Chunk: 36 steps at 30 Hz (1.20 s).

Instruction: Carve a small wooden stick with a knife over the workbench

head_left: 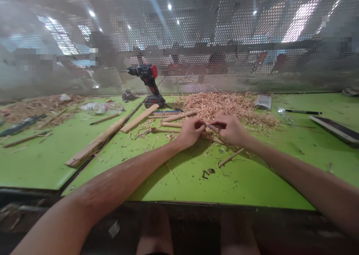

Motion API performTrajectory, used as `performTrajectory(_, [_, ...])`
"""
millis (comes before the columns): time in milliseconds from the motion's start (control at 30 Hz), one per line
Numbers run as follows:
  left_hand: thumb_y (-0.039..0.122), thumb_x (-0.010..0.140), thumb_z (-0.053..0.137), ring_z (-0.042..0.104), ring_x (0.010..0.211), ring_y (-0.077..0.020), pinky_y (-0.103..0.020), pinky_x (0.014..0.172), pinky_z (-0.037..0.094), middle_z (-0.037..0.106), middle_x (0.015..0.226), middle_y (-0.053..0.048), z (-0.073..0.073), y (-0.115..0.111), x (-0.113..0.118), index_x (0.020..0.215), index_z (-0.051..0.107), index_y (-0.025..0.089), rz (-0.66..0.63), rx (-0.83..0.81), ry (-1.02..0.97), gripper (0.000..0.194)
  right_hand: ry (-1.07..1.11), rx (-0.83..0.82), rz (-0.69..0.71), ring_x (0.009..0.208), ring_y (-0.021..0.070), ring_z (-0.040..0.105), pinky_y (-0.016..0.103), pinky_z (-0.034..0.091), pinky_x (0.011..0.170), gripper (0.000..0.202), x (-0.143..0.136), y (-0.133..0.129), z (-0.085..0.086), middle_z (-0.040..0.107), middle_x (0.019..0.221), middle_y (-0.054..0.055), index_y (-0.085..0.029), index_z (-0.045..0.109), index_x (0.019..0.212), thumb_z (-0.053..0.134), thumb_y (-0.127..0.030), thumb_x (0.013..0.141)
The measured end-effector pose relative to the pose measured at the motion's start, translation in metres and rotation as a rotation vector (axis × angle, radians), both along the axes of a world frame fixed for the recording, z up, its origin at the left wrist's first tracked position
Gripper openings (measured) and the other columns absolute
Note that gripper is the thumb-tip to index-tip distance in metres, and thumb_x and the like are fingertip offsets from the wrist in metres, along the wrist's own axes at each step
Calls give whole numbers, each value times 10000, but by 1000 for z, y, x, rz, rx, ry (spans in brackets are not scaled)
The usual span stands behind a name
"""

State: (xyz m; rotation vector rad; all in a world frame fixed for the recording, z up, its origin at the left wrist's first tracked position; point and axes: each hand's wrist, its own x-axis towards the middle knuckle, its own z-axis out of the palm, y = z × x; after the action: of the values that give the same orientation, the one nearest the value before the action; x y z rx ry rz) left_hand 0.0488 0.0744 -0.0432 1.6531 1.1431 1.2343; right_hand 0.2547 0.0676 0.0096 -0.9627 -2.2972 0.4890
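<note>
My left hand [192, 132] is closed in a pinch near the middle of the green table, at the front of a heap of wood shavings [224, 105]. Whatever sits between its fingertips is too small to make out. Just to the right, my right hand [232, 129] is closed around a thin grey pointed piece [211, 126], whose tip reaches the left fingertips. Its kind does not show, and the rest of it is hidden in the fingers. Thin wooden sticks [171, 125] lie left of the hands, and another stick [230, 158] lies below the right one.
A cordless drill [148, 83] stands upright at the back, before a perforated metal screen [193, 34]. Wooden strips [95, 144] lie to the left, beside a plastic bottle [102, 107]. A phone-like flat device [336, 128] and a black pen [303, 112] lie right.
</note>
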Motion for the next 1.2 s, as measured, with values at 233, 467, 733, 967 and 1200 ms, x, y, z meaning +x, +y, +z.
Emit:
performTrajectory(233, [90,897,725,630,545,-118,-213,544,493,760,708,-14,0,-2,-1,853,794,160,6,66,30,108,5,11,-10,704,275,577,449,443,659,321,2,1,-1,724,768,118,-292,826,810,689,-451,1053])
performTrajectory(467, [77,897,721,643,544,-119,-210,539,504,758,697,-12,0,-2,-2,847,798,156,-2,42,23,121,-4,6,-11,690,251,579,411,436,633,326,3,3,-4,716,745,102,-279,826,826,690,-469,1054])
performTrajectory(733, [64,883,699,631,526,-122,-214,537,499,750,667,-6,-1,1,-2,825,800,162,-2,44,25,152,1,21,-17,749,295,616,448,451,682,325,1,2,-1,737,785,123,-298,838,818,745,-524,1033])
performTrajectory(967, [65,895,723,643,561,-115,-206,540,492,771,718,-14,3,-4,-1,854,799,156,18,75,51,125,7,-6,-4,753,304,613,457,445,681,318,2,2,-2,735,795,122,-313,834,821,713,-497,1050])
performTrajectory(1200, [70,884,727,626,541,-112,-208,531,478,723,648,7,3,-2,0,790,762,163,13,55,8,136,0,23,-10,713,280,596,450,445,672,281,2,2,-3,726,769,109,-303,827,821,725,-427,1051])
